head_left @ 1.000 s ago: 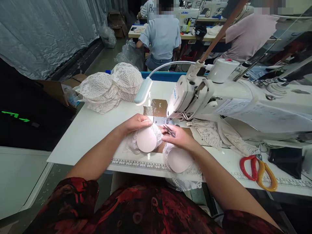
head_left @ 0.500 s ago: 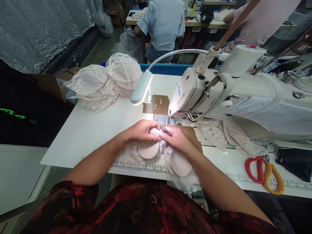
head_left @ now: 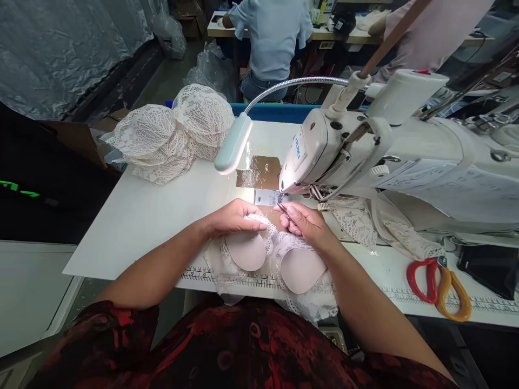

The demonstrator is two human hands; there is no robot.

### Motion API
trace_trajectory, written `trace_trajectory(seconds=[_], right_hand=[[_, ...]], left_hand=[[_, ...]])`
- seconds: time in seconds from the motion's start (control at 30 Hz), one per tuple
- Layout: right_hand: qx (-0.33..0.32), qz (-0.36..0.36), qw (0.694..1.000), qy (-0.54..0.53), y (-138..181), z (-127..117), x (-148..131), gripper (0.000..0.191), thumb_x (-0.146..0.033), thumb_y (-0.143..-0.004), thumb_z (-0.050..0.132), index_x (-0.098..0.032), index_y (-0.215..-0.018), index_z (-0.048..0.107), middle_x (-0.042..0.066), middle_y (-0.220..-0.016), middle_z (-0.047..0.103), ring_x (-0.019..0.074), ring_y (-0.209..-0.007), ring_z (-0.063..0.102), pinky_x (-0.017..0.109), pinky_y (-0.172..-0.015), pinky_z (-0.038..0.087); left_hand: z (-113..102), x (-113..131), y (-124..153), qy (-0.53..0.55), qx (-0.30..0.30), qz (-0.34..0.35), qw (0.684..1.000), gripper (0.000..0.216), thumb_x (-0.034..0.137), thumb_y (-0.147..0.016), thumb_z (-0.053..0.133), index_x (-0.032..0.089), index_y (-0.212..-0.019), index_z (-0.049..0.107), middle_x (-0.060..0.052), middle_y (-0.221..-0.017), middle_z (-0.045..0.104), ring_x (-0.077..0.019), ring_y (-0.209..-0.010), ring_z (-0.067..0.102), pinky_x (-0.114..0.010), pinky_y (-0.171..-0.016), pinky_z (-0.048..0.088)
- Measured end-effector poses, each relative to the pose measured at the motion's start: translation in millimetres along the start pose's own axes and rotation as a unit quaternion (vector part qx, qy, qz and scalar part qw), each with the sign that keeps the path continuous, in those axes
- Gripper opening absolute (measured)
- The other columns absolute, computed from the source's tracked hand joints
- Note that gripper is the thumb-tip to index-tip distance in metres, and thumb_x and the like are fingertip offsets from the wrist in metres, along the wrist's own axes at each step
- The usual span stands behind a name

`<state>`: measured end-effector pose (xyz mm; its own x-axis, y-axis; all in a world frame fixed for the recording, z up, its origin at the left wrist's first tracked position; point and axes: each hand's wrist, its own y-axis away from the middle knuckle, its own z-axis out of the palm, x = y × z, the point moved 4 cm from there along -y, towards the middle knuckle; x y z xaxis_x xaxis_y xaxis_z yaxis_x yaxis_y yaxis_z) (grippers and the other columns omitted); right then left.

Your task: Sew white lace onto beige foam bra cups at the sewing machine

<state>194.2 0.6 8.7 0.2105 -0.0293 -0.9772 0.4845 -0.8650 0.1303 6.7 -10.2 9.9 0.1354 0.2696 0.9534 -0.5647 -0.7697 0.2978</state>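
On the white table [head_left: 154, 216], at 7 o'clock from the sewing machine [head_left: 365, 156], a lace bra [head_left: 271, 244] lies at the near edge with its padded insides up. The left hand [head_left: 233, 216] grips the lace at 12 o'clock of the left cup [head_left: 247, 252], fingers folded down. The right hand [head_left: 306, 224], at 12 o'clock of the right cup [head_left: 299, 265], is closed around small metal snips [head_left: 284, 212].

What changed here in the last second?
The left hand, pinching the white lace edging, drew the left pale pink foam cup toward the near edge of the white table, so it now lies level with the right pale pink foam cup. The right hand still grips the small metal thread snips. Lace pile, red-and-orange scissors and white sewing machine stayed put.
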Motion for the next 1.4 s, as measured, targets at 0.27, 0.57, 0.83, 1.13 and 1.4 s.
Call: trace_trajectory(seconds=[0.27, 0.57, 0.83, 1.13, 1.4], right_hand=[[-0.036, -0.012, 0.999, 0.034, 2, -1, -8, 0.037, -0.046, -0.082, 0.060, -0.018, -0.106, 0.064, 0.003, -0.079, 0.062, 0.0144, -0.070, 0.056, 0.028, -0.063, 0.045], [-0.040, -0.023, 0.995, 0.089, 4, 2, -13, 0.025, -0.039, -0.083, 0.059, -0.019, -0.098, 0.064, 0.000, -0.072, 0.057, 0.0128, -0.066, 0.052, 0.027, -0.062, 0.042], [-0.032, -0.032, 0.993, 0.110, 3, 8, -17, 0.022, -0.034, -0.082, 0.059, -0.017, -0.093, 0.067, 0.003, -0.080, 0.062, 0.0141, -0.071, 0.055, 0.027, -0.062, 0.041], [-0.023, -0.029, 0.996, 0.076, 1, 13, -9, 0.022, -0.036, -0.082, 0.060, -0.018, -0.093, 0.068, 0.003, -0.081, 0.064, 0.0137, -0.069, 0.056, 0.027, -0.061, 0.044], [-0.006, 0.023, 1.000, -0.017, -3, 10, -4, 0.031, -0.042, -0.075, 0.066, -0.019, -0.095, 0.061, 0.001, -0.079, 0.062, 0.0147, -0.073, 0.058, 0.029, -0.067, 0.046]], left_hand=[[-3, -5, -1, 0.013, 0.049, -0.009, 0.999, 0.026, 0.034, -0.070, 0.076, 0.012, -0.081, 0.072, -0.004, -0.074, 0.067, -0.0118, -0.065, 0.058, -0.022, -0.060, 0.047], [-2, -4, -3, 0.040, 0.071, -0.029, 0.996, 0.022, 0.031, -0.069, 0.078, 0.012, -0.075, 0.069, 0.001, -0.064, 0.061, -0.0074, -0.056, 0.051, -0.018, -0.052, 0.042], [-2, -4, -3, 0.035, 0.083, -0.042, 0.995, 0.021, 0.030, -0.068, 0.078, 0.012, -0.078, 0.073, -0.002, -0.068, 0.067, -0.0108, -0.061, 0.057, -0.021, -0.057, 0.046], [-3, -8, -4, 0.048, 0.066, -0.042, 0.996, 0.024, 0.033, -0.067, 0.080, 0.012, -0.077, 0.071, -0.002, -0.067, 0.065, -0.0102, -0.060, 0.056, -0.021, -0.056, 0.045], [-8, -10, -3, 0.029, 0.032, -0.046, 0.998, 0.027, 0.034, -0.069, 0.078, 0.012, -0.082, 0.070, -0.004, -0.074, 0.067, -0.0123, -0.065, 0.059, -0.022, -0.059, 0.047]])
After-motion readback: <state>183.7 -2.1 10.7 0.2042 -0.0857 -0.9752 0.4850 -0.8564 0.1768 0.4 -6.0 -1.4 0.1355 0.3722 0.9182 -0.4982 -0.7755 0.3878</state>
